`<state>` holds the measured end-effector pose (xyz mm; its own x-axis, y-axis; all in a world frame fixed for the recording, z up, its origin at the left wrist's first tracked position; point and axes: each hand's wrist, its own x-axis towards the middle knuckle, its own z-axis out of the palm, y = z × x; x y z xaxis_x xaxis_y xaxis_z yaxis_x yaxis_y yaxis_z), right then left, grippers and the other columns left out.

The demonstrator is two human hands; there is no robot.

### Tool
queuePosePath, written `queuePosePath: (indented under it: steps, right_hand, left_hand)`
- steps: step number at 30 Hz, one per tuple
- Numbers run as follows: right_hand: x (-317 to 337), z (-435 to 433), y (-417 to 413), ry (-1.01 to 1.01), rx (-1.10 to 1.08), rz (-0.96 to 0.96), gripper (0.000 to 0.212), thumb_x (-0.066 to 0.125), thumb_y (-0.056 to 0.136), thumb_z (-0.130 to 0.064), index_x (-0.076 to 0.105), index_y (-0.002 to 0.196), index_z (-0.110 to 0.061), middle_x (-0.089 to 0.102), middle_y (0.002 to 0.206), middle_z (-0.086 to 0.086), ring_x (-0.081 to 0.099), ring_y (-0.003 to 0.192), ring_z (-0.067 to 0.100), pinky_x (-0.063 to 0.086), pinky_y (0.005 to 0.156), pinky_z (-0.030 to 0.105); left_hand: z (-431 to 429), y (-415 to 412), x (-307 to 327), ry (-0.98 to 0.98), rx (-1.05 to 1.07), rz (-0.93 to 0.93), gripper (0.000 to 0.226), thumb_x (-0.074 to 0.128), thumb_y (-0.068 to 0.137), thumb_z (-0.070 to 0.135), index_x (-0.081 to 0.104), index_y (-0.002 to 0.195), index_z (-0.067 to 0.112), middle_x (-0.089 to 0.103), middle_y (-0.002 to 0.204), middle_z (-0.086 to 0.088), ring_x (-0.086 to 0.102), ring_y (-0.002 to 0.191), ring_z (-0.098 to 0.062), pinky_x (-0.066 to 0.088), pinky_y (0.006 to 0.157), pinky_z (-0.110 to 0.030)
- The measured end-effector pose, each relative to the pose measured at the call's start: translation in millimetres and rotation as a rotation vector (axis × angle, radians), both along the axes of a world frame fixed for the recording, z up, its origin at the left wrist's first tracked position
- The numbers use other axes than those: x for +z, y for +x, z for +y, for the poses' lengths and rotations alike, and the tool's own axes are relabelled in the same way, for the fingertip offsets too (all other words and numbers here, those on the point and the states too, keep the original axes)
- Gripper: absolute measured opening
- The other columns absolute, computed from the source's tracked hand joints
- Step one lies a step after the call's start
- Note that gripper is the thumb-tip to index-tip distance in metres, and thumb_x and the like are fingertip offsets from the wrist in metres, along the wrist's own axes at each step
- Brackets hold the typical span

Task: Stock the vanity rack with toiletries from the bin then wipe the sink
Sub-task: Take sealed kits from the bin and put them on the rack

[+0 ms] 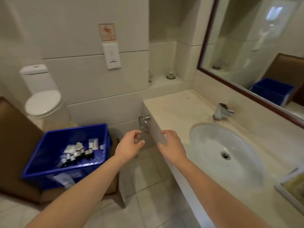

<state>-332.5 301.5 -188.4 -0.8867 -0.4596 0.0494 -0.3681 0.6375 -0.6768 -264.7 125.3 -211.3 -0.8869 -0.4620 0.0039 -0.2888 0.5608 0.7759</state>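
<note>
Bin (toiletries inside) left of sink, faucet behind.

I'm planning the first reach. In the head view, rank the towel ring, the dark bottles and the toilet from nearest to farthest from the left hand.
1. The towel ring, just ahead of the left hand, slightly right.
2. The dark bottles, to the left, inside the blue bin.
3. The toilet, far left, well behind the bin.
</note>
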Motion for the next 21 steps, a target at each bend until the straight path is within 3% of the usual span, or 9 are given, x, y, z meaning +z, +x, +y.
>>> queuePosePath:
  steps: [3, 8, 16, 21]
  right_hand:
    - [-2, -47, 25, -0.015, 0.074, 0.004, 0.047, 0.06, 0.086, -0.023, 0.051, 0.132, -0.022, 0.045, 0.137, -0.005, 0.046, 0.125, 0.016, 0.039, 0.1, 0.029]
    - [-3, -118, 62, -0.027, 0.212, 0.007, 0.046, 0.06, 0.087, -0.024, 0.05, 0.132, -0.024, 0.045, 0.138, -0.006, 0.044, 0.128, 0.015, 0.042, 0.1, 0.032]
    - [-2, -200, 101, -0.006, 0.387, 0.01, 0.046, 0.06, 0.089, -0.026, 0.049, 0.133, -0.027, 0.045, 0.138, -0.008, 0.046, 0.125, 0.013, 0.047, 0.097, 0.034]
    - [-6, -242, 110, 0.036, 0.464, 0.015, 0.042, 0.061, 0.09, -0.027, 0.049, 0.13, -0.029, 0.045, 0.137, -0.007, 0.047, 0.122, 0.014, 0.049, 0.095, 0.035]
  left_hand:
    - [-42, 41, 0, -0.018, 0.07, -0.002, 0.044, 0.064, 0.089, 0.032, 0.051, 0.13, 0.027, 0.056, 0.114, 0.01, 0.057, 0.097, -0.005, 0.051, 0.089, -0.03]
    - [-101, 101, 2, -0.027, 0.196, -0.009, 0.041, 0.062, 0.091, 0.032, 0.051, 0.13, 0.025, 0.055, 0.114, 0.011, 0.057, 0.099, -0.005, 0.049, 0.083, -0.026]
    - [-161, 167, -1, 0.0, 0.352, -0.015, 0.039, 0.061, 0.092, 0.03, 0.052, 0.13, 0.022, 0.057, 0.122, 0.008, 0.058, 0.106, -0.01, 0.052, 0.089, -0.034]
    - [-190, 187, -7, 0.041, 0.425, -0.014, 0.04, 0.061, 0.092, 0.029, 0.052, 0.131, 0.022, 0.056, 0.122, 0.008, 0.058, 0.11, -0.012, 0.05, 0.09, -0.031]
